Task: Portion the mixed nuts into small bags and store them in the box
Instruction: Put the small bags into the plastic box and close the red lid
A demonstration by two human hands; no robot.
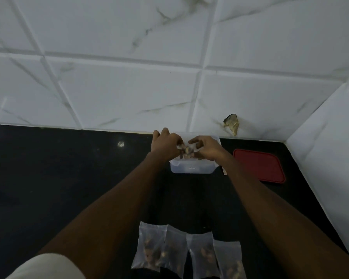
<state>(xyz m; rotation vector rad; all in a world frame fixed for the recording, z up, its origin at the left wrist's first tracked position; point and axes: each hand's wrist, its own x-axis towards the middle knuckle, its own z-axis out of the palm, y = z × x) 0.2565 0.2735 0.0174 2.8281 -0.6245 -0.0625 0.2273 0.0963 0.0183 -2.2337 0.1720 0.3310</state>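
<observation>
While both hands, left and right, pinch a bag of nuts above the box, it should go down flat, leaving room for more.

- Left sleeve: short, off-white, plain fabric, visible at near left.
- Left forearm: bare.
- Right forearm: bare.
- Left hand: bare.
- Right hand: bare.

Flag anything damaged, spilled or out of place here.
A ragged brownish patch mars the white wall tile just above the counter, behind and right of the box; chipped tile or stuck debris, I cannot tell. No spilled nuts show, and the four filled bags lie in a row.
</observation>
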